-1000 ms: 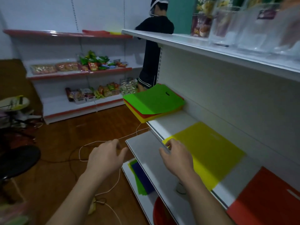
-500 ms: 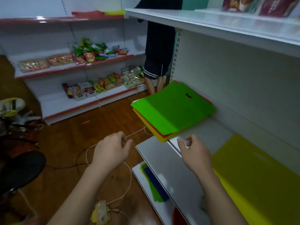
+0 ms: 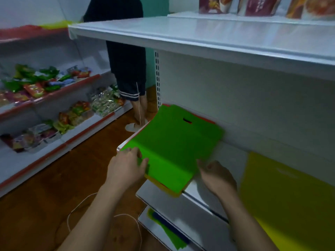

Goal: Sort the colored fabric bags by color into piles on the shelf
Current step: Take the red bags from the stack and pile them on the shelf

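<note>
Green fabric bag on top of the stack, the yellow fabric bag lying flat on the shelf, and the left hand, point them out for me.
green fabric bag (image 3: 170,151), head view, middle of its top face
yellow fabric bag (image 3: 290,200), head view, centre of its flat face
left hand (image 3: 126,169), head view, back of the hand

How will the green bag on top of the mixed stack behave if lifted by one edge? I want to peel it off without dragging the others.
The green bag looks thin and flat, so probably light and floppy; it would likely sag. It lies flush on the orange and yellow bags beneath, so they may slide with it.
</note>
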`<state>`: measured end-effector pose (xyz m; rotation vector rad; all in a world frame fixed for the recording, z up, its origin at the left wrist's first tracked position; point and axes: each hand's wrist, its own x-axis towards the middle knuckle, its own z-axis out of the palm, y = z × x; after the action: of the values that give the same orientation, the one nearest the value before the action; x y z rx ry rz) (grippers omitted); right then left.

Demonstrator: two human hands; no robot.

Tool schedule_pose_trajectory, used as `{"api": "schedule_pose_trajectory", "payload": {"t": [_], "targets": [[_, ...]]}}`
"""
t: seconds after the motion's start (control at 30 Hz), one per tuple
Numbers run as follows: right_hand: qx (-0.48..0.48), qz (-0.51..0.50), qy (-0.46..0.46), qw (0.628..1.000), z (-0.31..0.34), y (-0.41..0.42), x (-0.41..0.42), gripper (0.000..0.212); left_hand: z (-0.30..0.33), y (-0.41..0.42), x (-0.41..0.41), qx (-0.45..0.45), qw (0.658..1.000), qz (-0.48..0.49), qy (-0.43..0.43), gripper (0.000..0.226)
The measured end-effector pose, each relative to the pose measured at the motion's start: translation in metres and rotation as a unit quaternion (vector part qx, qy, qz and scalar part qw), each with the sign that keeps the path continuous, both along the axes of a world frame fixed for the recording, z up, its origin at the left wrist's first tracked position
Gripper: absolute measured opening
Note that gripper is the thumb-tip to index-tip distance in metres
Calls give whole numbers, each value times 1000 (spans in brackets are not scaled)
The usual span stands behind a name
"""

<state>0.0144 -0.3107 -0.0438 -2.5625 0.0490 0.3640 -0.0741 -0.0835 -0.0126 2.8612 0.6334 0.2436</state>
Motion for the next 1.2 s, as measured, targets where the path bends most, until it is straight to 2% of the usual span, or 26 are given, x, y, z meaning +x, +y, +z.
{"api": "schedule_pose_trajectory", "payload": {"t": [0.23,0.37,0.57,0.7,0.8,0.93,1.03,1.2], "targets": [[8,-77,29,997,-11,28,12,71,-7,45,71,45,992,-46,111,58],[29,-109,22,993,-23,40,8,64,-17,60,92,41,984,-66,161,61],[64,-161,-27,985,-25,49,6,39,-18,78,117,-19,982,-91,167,63],[67,-172,-53,981,-33,53,5,32,-22,86,136,-76,972,-67,213,58],[62,-176,-85,979,-35,57,3,34,-23,96,149,-122,959,-62,248,41],[70,-180,-109,975,-41,58,0,29,-26,105,155,-99,958,-110,247,19],[76,-176,-124,974,-47,61,0,30,-29,109,156,-92,955,-142,244,22],[-4,-156,-200,967,-57,67,-4,35,-25,115,162,-125,949,-160,242,39]]}}
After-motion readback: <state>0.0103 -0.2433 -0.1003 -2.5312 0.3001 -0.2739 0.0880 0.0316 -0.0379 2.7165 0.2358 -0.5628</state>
